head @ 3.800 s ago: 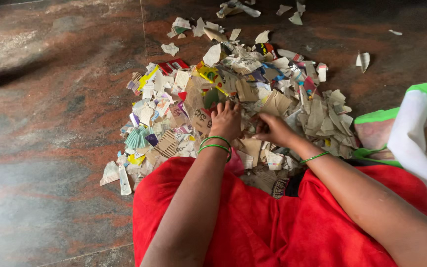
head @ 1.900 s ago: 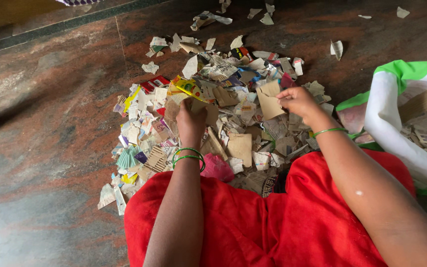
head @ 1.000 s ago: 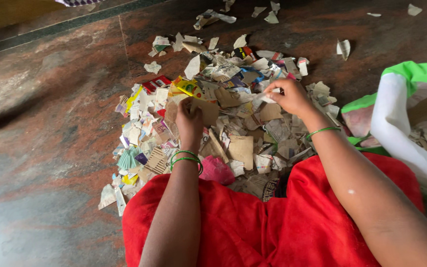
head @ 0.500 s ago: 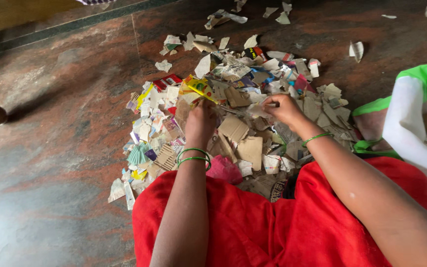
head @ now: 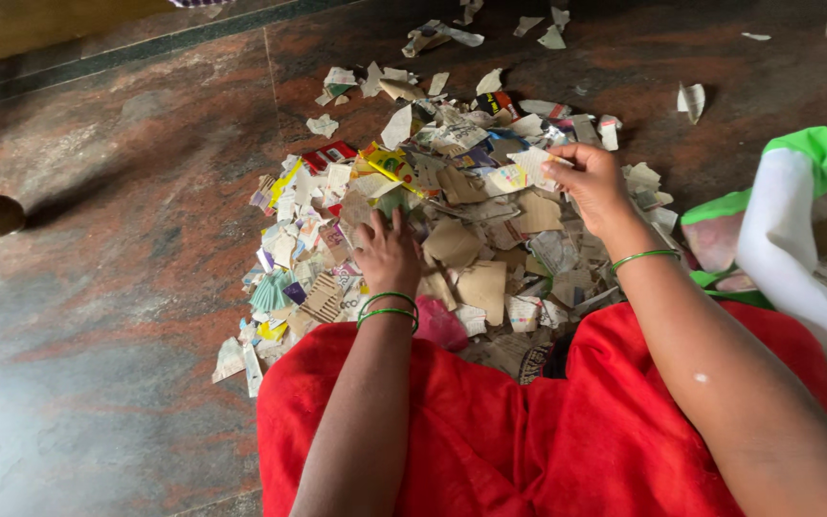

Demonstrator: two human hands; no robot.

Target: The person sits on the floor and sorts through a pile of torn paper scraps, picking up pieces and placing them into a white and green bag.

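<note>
Left hand [head: 390,254] lies flat on the heap of torn paper and cardboard scraps [head: 452,220], fingers [head: 382,228] spread and released, pressing on the scraps without pinching any. The heap spreads over the polished stone floor [head: 126,287] under and around both my hands. Right hand [head: 593,182] is lifted above the heap's far side, fingers [head: 559,170] pinched on a pale printed scrap [head: 531,165]. Right of those fingers sits a white and green bag [head: 796,230].
</note>
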